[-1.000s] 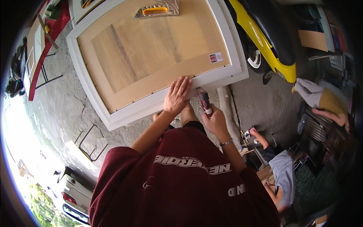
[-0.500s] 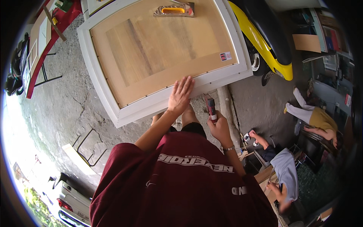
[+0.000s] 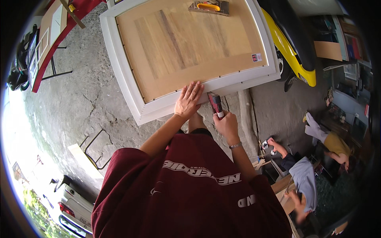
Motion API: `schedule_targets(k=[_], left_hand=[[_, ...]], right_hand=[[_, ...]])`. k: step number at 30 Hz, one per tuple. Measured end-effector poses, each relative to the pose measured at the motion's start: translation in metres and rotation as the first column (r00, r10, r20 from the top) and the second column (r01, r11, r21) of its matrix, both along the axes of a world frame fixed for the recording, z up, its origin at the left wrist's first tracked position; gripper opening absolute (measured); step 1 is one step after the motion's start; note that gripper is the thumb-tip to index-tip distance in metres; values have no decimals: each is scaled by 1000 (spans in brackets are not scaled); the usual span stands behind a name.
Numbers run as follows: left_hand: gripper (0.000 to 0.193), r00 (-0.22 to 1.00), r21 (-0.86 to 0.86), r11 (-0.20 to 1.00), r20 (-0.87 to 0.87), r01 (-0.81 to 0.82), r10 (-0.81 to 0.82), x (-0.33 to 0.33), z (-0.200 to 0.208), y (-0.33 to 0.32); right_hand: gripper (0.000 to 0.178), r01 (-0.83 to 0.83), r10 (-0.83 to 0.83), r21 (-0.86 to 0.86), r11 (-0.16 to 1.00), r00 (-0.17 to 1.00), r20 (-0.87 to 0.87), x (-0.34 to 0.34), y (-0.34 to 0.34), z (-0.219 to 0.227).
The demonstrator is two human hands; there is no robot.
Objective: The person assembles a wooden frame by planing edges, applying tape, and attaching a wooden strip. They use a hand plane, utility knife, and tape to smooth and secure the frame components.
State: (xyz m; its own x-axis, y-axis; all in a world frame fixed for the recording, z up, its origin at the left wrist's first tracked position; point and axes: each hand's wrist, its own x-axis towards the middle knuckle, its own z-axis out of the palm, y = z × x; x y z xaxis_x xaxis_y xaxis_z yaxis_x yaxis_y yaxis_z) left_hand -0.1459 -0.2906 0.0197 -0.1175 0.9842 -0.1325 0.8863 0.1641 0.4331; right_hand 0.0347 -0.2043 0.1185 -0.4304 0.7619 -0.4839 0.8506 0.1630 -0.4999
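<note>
A framed panel point(image 3: 232, 81) lies before me, its wide white frame around a tan backing board point(image 3: 234, 59) with a wood-grained middle. Small dark tabs dot the frame's inner edge. My left hand point(image 3: 189, 99) rests flat on the frame's near side, fingers stretched out. Just right of it, my right hand point(image 3: 227, 126) grips a red-and-black gun-shaped tool point(image 3: 216, 104) with a pale band on its handle. The tool's head is at the frame's near outer edge; whether it touches cannot be told. A flat tool with a yellow-orange handle point(image 3: 208, 7) lies on the board's far side.
A yellow-and-black motorcycle point(image 3: 291, 63) stands close to the panel's right side. A red-edged table point(image 3: 51, 53) is at far left, a metal-legged stand point(image 3: 95, 152) on the concrete floor at left. Two people point(image 3: 303, 178) point(image 3: 337, 141) work at right among boards and wood.
My right hand has brought the gun-shaped tool up and left to the frame's near edge. The view has shifted, so the panel appears further right and up. My left hand stays on the frame.
</note>
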Motion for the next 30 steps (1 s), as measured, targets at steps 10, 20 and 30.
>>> schedule_targets(k=[10,20,30], left_hand=[[102,999,98,994,-19,-40,42,-19,0,-27],[96,999,15,1000,-22,-26,26,-68,3,-102],[90,995,70,995,84,-66,60,-81,6,-109]], right_hand=[[22,54,-69,-98,994,985,-160,-1,-60,22],[24,42,-46,-75,996,998,-51,-67,-98,0],[28,51,-64,-130,990,993,-95,-69,-130,21]])
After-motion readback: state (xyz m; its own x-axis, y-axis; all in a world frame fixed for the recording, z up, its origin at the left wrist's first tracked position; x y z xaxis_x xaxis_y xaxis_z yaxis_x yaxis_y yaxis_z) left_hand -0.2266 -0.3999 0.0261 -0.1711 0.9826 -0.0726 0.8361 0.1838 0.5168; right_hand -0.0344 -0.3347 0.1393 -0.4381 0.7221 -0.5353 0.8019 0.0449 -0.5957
